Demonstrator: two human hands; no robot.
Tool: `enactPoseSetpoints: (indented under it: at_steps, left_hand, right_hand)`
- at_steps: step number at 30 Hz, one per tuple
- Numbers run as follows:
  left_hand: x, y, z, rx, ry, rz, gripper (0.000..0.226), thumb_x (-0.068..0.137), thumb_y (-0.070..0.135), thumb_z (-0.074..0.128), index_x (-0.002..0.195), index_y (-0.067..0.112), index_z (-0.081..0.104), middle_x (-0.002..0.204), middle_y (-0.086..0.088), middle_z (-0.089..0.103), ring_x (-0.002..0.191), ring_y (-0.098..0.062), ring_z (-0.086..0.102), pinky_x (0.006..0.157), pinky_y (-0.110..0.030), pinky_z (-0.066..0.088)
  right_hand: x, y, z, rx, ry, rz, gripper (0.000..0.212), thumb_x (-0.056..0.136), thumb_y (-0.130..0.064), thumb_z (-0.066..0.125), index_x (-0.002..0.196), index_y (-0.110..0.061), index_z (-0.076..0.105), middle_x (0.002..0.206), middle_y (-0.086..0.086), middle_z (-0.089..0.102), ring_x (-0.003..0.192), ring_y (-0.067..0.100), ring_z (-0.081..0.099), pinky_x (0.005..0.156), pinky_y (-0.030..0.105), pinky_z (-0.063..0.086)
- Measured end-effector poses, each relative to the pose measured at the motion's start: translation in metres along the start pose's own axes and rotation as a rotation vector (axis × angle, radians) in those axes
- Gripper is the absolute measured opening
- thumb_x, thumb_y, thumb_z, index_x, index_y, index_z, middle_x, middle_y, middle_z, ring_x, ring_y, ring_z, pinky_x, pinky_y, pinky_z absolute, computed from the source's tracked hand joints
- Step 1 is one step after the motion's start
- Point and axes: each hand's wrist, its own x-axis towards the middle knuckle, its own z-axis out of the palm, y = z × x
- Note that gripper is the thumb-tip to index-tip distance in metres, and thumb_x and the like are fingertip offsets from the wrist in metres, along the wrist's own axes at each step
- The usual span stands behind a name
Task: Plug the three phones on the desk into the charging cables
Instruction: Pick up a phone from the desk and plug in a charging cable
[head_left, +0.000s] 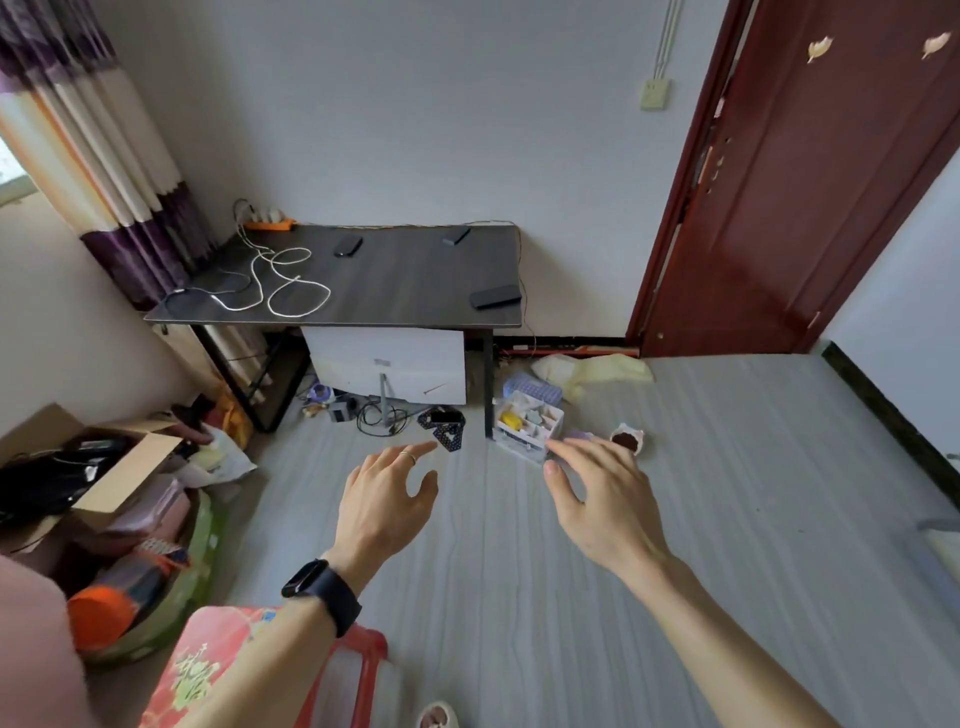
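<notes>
Hands first: we are holding our left hand (387, 499) and right hand (597, 493) open and empty, well short of the desk (415, 291). Three phones (348, 245) (457, 235) (495, 296) are lying apart; cables (291, 283) are coiling left. We should be carrying each phone toward them.

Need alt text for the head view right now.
Three dark phones lie unplugged on a dark desk, white charging cables coiled at its left end. Both hands, left hand and right hand, are open, empty, short of the desk.
</notes>
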Motion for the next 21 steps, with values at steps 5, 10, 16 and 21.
enactPoseSetpoints:
  at_steps: [5,10,16,21]
  left_hand:
    - [0.092,-0.048,0.007,0.007,-0.058,-0.005,0.042,0.092,0.041,0.051,0.135,0.038,0.053,0.132,0.005,0.062,0.123,-0.021,0.052,0.103,-0.039,0.042]
    - [0.176,-0.092,0.003,0.058,-0.094,-0.004,0.041,0.092,0.038,0.051,0.133,0.035,0.056,0.13,0.006,0.063,0.125,-0.022,0.05,0.102,-0.038,0.04]
    - [0.25,-0.125,0.02,0.04,-0.143,-0.037,0.042,0.092,0.037,0.051,0.134,0.034,0.055,0.131,0.004,0.062,0.128,-0.022,0.048,0.103,-0.04,0.04]
    - [0.315,-0.143,0.051,0.043,-0.208,-0.056,0.042,0.092,0.038,0.05,0.134,0.035,0.054,0.132,0.005,0.061,0.128,-0.021,0.048,0.104,-0.039,0.04]
  right_hand:
    - [0.073,-0.012,0.051,-0.03,-0.073,0.04,0.052,0.093,-0.052,0.034,0.126,-0.029,0.067,0.125,-0.012,0.068,0.124,0.016,0.052,0.109,0.034,0.04]
    - [0.145,-0.021,0.086,-0.042,-0.092,0.082,0.052,0.092,-0.051,0.034,0.124,-0.029,0.069,0.124,-0.012,0.07,0.119,0.015,0.054,0.108,0.036,0.04]
    - [0.222,-0.013,0.127,-0.03,-0.13,0.158,0.046,0.093,-0.05,0.038,0.121,-0.032,0.068,0.122,-0.011,0.07,0.118,0.02,0.058,0.103,0.049,0.043]
    - [0.289,0.008,0.167,-0.015,-0.168,0.178,0.045,0.093,-0.046,0.04,0.124,-0.029,0.068,0.124,-0.01,0.07,0.119,0.022,0.058,0.103,0.042,0.045]
